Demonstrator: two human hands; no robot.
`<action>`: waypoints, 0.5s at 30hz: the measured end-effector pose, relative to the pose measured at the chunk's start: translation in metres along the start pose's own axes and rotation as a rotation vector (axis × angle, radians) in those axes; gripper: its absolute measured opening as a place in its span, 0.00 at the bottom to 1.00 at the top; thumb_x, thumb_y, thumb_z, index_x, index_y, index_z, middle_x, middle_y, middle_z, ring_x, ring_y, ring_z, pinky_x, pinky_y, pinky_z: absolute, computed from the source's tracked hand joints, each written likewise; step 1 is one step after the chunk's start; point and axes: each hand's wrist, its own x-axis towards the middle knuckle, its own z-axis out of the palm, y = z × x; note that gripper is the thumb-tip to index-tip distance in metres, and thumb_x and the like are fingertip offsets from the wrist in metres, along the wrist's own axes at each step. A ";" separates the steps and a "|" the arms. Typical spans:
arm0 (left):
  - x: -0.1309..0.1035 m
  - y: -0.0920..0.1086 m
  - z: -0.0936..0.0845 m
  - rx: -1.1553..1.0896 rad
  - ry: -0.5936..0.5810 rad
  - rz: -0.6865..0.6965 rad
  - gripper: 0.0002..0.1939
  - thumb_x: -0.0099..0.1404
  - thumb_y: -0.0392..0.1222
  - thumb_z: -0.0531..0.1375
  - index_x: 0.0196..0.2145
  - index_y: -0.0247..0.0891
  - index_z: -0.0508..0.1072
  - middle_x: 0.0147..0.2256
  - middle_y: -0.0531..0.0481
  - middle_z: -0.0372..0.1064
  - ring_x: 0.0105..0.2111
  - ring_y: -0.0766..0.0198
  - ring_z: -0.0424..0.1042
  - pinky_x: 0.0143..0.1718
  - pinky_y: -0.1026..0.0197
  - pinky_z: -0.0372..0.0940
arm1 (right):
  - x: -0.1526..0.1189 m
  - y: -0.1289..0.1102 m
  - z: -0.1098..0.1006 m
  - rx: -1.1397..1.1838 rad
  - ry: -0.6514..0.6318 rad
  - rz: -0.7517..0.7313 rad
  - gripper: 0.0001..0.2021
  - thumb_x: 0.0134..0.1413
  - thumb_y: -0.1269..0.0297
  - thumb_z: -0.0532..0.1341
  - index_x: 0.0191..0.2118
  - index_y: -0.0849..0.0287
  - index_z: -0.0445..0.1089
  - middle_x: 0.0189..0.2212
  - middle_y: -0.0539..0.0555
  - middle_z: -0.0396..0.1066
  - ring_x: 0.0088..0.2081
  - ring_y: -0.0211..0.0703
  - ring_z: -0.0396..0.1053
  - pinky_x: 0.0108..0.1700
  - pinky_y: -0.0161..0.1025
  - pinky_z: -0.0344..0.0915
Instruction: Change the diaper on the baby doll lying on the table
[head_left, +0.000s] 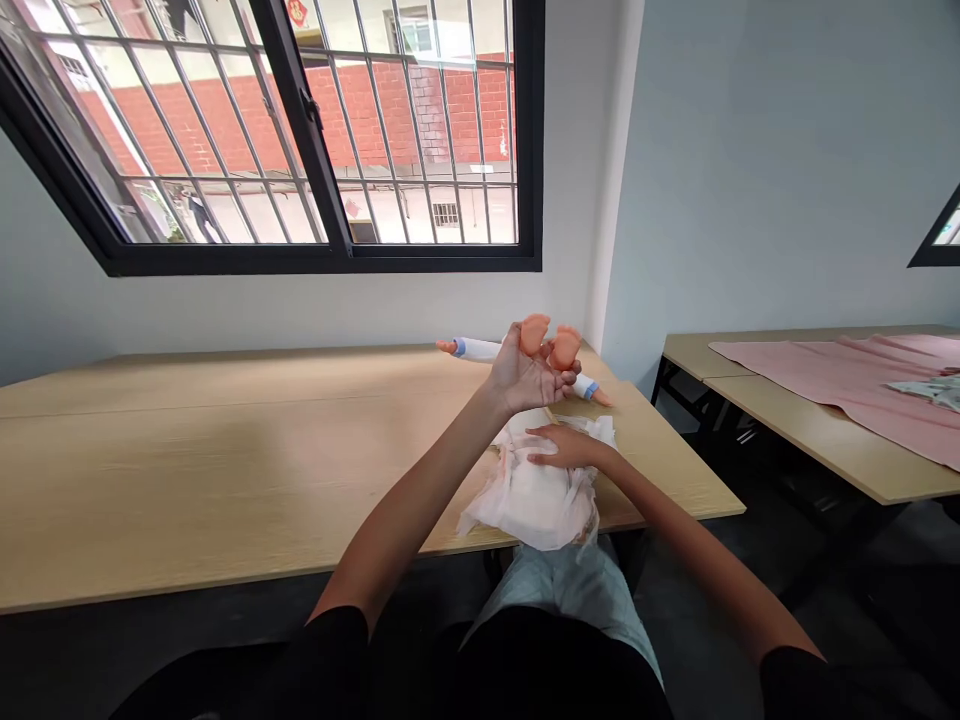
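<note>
A baby doll in a white top with blue cuffs [474, 349] lies on the wooden table [225, 470], its arms spread to both sides. My left hand [531, 378] is wrapped round the doll's raised legs, with the two feet [565, 347] sticking up above the fingers. Under the doll and toward the table's front edge lies a white diaper [541, 495], spread and slightly crumpled. My right hand [566, 446] rests on the diaper's upper part with its fingers spread. My left hand and the legs hide most of the doll's body and head.
A second table [847, 440] stands to the right across a gap, with a pink cloth [832, 370] and a folded patterned cloth [930, 390] on it. Behind the near table is a wall with a barred, dark-framed window [450, 258].
</note>
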 end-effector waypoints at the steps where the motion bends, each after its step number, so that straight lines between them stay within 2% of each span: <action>1: 0.001 0.001 0.001 -0.015 0.013 0.006 0.22 0.60 0.60 0.50 0.26 0.38 0.66 0.29 0.42 0.65 0.23 0.59 0.65 0.25 0.57 0.64 | -0.006 0.003 0.001 -0.013 -0.039 0.016 0.36 0.57 0.40 0.57 0.66 0.55 0.59 0.65 0.59 0.58 0.65 0.57 0.56 0.65 0.50 0.53; 4: 0.004 0.005 0.006 -0.079 0.057 0.056 0.23 0.61 0.61 0.49 0.27 0.38 0.67 0.29 0.43 0.64 0.23 0.60 0.64 0.24 0.58 0.63 | -0.006 0.002 0.010 -0.037 -0.089 0.104 0.42 0.56 0.33 0.53 0.69 0.53 0.51 0.70 0.61 0.45 0.70 0.62 0.42 0.67 0.53 0.44; 7: 0.008 0.008 0.011 -0.128 0.071 0.098 0.22 0.62 0.61 0.48 0.29 0.39 0.67 0.30 0.43 0.64 0.23 0.60 0.63 0.24 0.58 0.62 | 0.009 -0.001 0.016 -0.055 -0.092 0.184 0.44 0.55 0.30 0.48 0.70 0.51 0.47 0.71 0.61 0.38 0.70 0.64 0.36 0.68 0.54 0.40; 12: 0.010 0.009 0.013 -0.170 0.080 0.139 0.24 0.63 0.62 0.47 0.29 0.38 0.66 0.30 0.44 0.63 0.22 0.61 0.63 0.24 0.58 0.61 | 0.032 0.008 0.013 -0.080 -0.083 0.194 0.46 0.52 0.28 0.50 0.70 0.51 0.48 0.71 0.61 0.38 0.70 0.64 0.35 0.67 0.55 0.39; 15: 0.008 0.009 0.012 -0.182 0.104 0.157 0.24 0.63 0.62 0.48 0.29 0.38 0.66 0.30 0.43 0.64 0.22 0.61 0.63 0.24 0.59 0.61 | 0.048 0.018 0.009 -0.072 0.018 0.245 0.39 0.61 0.35 0.46 0.71 0.50 0.42 0.72 0.60 0.30 0.70 0.63 0.40 0.67 0.56 0.42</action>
